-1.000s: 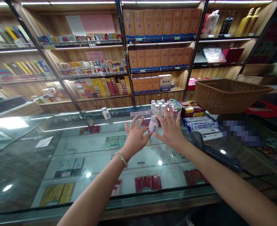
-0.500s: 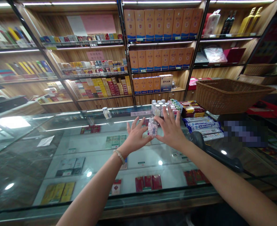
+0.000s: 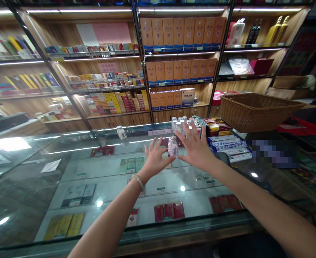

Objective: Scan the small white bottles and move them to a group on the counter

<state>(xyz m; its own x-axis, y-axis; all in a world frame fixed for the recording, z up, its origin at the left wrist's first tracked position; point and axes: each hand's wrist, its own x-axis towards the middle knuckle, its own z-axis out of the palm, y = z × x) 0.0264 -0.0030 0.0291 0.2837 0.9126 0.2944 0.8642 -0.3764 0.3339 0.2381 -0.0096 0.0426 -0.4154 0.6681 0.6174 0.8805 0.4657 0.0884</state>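
A small clear jar (image 3: pixel 173 147) with pale pink and purple contents stands upright on the glass counter (image 3: pixel 158 179), between my two hands. To its left, my left hand (image 3: pixel 155 156) is open, fingers spread, the thumb close by the jar's base; whether it touches cannot be told. My right hand (image 3: pixel 197 147) is open on the other side, fingers stretched forward and a narrow gap between thumb and jar. Behind them is a cluster of similar jars (image 3: pixel 178 126), partly covered by my right fingers. Another jar with pale contents (image 3: pixel 121 132) stands apart, farther left. A beaded bracelet (image 3: pixel 138 182) circles my left wrist.
Blue-and-white packets (image 3: pixel 231 145) and a wicker basket (image 3: pixel 257 111) sit to the right, near a dark handheld device (image 3: pixel 223 157) partly behind my right arm. Cigarette packs (image 3: pixel 168 210) lie under the glass. Shelves of orange boxes (image 3: pixel 179 34) line the back wall.
The view has tilted up slightly, so the scene sits lower. My right thumb has drawn a little away from the jar. The jar keeps its place on the counter.
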